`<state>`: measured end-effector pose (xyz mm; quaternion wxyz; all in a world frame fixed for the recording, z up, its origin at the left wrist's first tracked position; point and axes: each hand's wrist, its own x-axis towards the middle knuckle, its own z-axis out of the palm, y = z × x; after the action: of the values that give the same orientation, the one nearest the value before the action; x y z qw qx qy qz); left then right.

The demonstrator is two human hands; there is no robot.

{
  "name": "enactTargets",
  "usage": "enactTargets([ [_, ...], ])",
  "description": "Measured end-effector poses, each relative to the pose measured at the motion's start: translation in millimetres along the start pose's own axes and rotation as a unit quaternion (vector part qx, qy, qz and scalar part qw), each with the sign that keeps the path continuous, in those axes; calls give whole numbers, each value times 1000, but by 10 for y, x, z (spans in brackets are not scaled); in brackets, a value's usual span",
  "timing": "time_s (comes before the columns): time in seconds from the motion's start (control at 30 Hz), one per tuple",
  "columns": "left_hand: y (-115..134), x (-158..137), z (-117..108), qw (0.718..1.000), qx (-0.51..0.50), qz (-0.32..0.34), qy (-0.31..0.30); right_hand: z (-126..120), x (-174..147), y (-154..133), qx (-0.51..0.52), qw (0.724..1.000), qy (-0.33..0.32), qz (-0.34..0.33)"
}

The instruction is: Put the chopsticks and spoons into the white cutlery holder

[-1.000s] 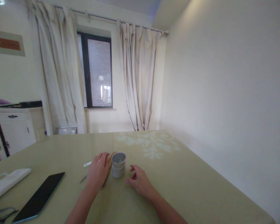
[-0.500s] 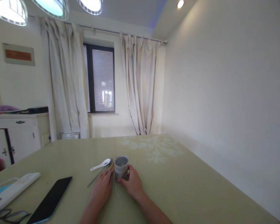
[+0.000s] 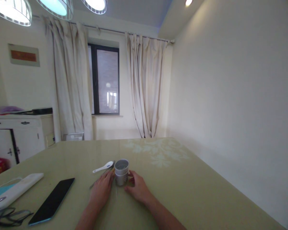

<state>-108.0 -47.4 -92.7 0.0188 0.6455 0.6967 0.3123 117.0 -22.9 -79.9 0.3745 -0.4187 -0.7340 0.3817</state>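
A grey, metal-looking cup (image 3: 121,179), seemingly two stacked one in the other, stands upright on the table between my hands. My right hand (image 3: 139,187) is beside its right side, thumb and fingers apart and curved towards it; a narrow gap shows at the thumb. My left hand (image 3: 102,186) lies flat on the table left of the cup, fingers stretched forward over some thin sticks. Wooden chopsticks (image 3: 113,170) peek out by its fingertips, partly hidden. A grey metal utensil handle (image 3: 92,185) shows under that hand. Just beyond lies a white spoon (image 3: 103,167) with a blue mark.
On the left of the greenish table (image 3: 206,198) lie a black tablet or phone (image 3: 52,202), a white power strip (image 3: 18,193), a blue item (image 3: 1,191) and a tangled dark cable (image 3: 11,217). Wall (image 3: 230,95) borders the right side; a white cabinet (image 3: 28,137) stands far left.
The cup has shifted slightly left, closer to my left hand. My right hand has loosened from it, its fingers now apart. The whole view has turned a little.
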Motion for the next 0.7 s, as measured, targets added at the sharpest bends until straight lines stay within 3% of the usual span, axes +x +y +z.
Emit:
enactTargets([
  [0.13,160,14,-65,984,-137,-74,89,-38,-80,83,-30,999,12,3],
  [0.23,328,-8,-14,951,-271,-60,133,14,-110,97,-66,997,29,-5],
  [0.3,419,-33,58,936,-326,-46,124,39,-121,76,-83,996,23,-21],
  [0.47,493,-73,236,932,-347,-34,99,29,-129,24,-61,996,19,-63],
  [0.7,421,-57,288,938,-330,-33,95,-140,-187,67,24,988,148,-41],
])
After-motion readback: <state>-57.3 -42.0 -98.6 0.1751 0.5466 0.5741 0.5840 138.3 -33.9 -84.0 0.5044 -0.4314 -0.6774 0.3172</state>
